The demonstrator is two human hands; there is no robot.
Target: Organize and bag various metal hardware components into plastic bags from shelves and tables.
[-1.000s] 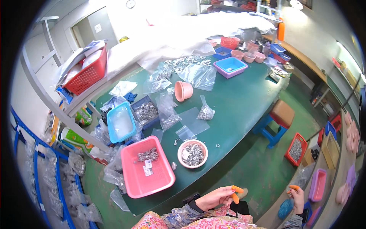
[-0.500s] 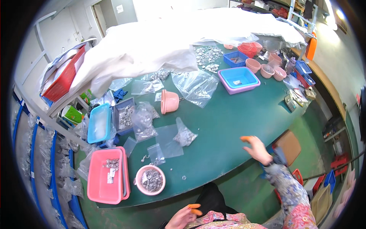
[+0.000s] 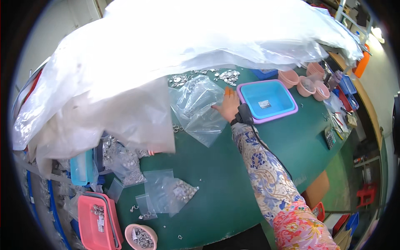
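Note:
My right hand (image 3: 229, 106) is stretched far across the green table, orange covers on its fingertips and a dark device strapped at the wrist. Its fingers are extended, the thumb apart, and nothing shows in its grasp. It lies between a clear plastic bag (image 3: 196, 104) on its left and a blue tray (image 3: 266, 93) nested in a purple tray (image 3: 293, 111) on its right. Whether the fingers touch the bag or the purple rim, I cannot tell. My left hand is out of the picture.
White plastic sheeting (image 3: 137, 54) hangs over the far table and covers things at the left. A pink basin (image 3: 85, 231), a small pink pot (image 3: 153, 235) of metal pieces and a bag of metal parts (image 3: 183, 191) stand near left. Several pink pots (image 3: 306, 85) sit far right.
My right hand has moved forward and left, up to the trays. My left hand has gone out of view. The view has shifted, and the white sheeting now covers more of the table.

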